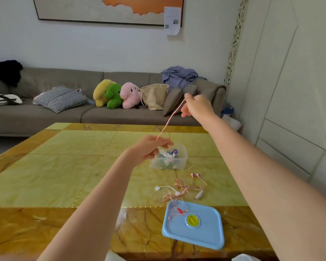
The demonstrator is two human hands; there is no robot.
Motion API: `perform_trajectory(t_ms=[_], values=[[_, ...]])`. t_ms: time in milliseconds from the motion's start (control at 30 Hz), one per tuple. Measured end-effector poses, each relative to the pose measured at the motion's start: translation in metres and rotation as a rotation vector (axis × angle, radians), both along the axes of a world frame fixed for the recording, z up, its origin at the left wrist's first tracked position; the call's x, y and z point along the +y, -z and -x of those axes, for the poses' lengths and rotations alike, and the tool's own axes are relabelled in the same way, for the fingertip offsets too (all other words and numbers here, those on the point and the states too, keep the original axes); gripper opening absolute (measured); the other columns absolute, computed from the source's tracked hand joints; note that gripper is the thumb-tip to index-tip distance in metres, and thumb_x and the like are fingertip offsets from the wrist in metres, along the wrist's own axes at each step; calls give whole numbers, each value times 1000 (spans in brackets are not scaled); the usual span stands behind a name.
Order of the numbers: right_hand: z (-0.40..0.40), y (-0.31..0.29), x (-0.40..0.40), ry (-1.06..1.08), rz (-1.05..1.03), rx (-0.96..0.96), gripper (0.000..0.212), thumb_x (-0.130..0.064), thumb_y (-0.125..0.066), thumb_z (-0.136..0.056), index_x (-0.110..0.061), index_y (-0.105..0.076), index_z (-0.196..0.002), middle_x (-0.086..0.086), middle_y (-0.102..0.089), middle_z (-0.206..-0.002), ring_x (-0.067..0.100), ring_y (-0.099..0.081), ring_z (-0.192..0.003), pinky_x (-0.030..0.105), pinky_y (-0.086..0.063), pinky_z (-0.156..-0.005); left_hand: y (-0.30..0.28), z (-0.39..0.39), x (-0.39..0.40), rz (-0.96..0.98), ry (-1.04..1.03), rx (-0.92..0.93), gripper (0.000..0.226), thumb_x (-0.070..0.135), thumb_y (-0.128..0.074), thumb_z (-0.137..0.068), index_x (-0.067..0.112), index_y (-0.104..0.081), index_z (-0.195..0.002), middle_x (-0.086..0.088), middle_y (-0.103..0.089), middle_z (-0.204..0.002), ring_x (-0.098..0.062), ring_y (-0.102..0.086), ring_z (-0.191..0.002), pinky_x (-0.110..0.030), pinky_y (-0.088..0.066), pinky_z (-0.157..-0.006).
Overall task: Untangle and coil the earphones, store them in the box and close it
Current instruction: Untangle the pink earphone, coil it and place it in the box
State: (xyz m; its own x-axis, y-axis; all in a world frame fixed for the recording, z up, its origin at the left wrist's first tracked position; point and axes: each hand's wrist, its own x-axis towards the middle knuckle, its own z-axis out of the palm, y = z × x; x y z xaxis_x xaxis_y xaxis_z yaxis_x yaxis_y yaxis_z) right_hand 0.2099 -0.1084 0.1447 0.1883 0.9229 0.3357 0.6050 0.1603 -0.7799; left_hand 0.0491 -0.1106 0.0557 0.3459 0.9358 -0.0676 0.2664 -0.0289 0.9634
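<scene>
Head view is showing the left hand [149,147] pinching a pink cord [170,117] above the box [169,160], its fingers closed on it. Right of the box, the right hand [196,105] is gripping the cord's raised end. Light and limp, it is likely snagging easily; holding near the tangle [181,189] on the tabletop [64,166] seems best.

Pink earphones [184,187]: cable stretched taut in the air, rest tangled on table, strands trailing onto blue lid [194,225]. Clear box [169,159] open, upright, other coiled cables inside, beyond the tangle.
</scene>
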Motion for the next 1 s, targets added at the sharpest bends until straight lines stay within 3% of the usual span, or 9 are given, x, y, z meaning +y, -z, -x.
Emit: perform_trajectory(t_ms=[100,300,367,500,567,700,833,933,1000], values=[[-9,26,6,-9,181,5,43,-32,-35,-100,-3,-60,-81,9,-63,-72,15,-55,-54,24,-48,-56,8,6,-2,114,130,-178,20,22,-54,-92,7,-66,-97,3,-51,-75,-3,-32,-48,-12,-30,-42],[-13,88,6,-192,495,-13,32,-15,-37,-98,-4,-57,-74,11,-62,-66,17,-51,-50,21,-44,-44,7,-4,4,120,177,-282,26,30,-48,-96,10,-63,-87,9,-27,-55,-5,-21,-47,-14,-21,-42],[-14,103,5,-238,553,-42,29,-13,-42,-97,-5,-58,-74,9,-61,-64,16,-48,-48,20,-42,-42,5,-2,10,93,86,-430,29,28,-47,-97,14,-58,-74,11,-23,-51,-3,-20,-43,-13,-17,-38],[-25,123,10,-132,607,-35,28,-15,-47,-96,-5,-59,-72,7,-60,-62,14,-47,-44,22,-43,-44,-2,28,33,141,-314,-986,30,24,-46,-97,15,-51,-69,12,-29,-40,-3,-23,-32,-12,-17,-31],[-30,126,13,-71,525,44,23,-15,-53,-93,-6,-61,-73,5,-60,-61,13,-47,-43,22,-42,-43,1,51,42,148,-550,-1028,28,21,-46,-96,14,-51,-70,11,-27,-37,-5,-21,-29,-13,-16,-30],[-24,112,21,103,84,167,15,-17,-65,-85,-6,-66,-75,1,-61,-69,14,-50,-59,25,-41,-60,20,83,45,176,-875,-701,22,15,-50,-92,12,-57,-72,6,-29,-52,-7,-21,-43,-16,-19,-36],[-4,77,27,175,-411,62,10,-9,-61,-86,-4,-69,-88,0,-62,-76,7,-53,-68,6,-36,-59,28,89,47,113,-938,-344,18,16,-48,-93,12,-63,-85,2,-37,-64,-10,-28,-52,-20,-27,-46],[11,66,32,6,-270,-87,16,-20,-61,-87,-11,-73,-83,-7,-59,-57,-1,-53,-54,3,-36,-60,34,87,56,30,-821,60,25,11,-49,-93,1,-61,-112,-11,-58,-94,-24,-53,-81,-31,-47,-74],[21,68,34,-111,-114,-239,18,-25,-60,-87,-16,-74,-78,-7,-58,-51,2,-54,-58,20,-47,-73,33,77,55,-51,-655,321,32,9,-47,-93,1,-55,-123,-16,-58,-117,-29,-53,-101,-35,-43,-92]])
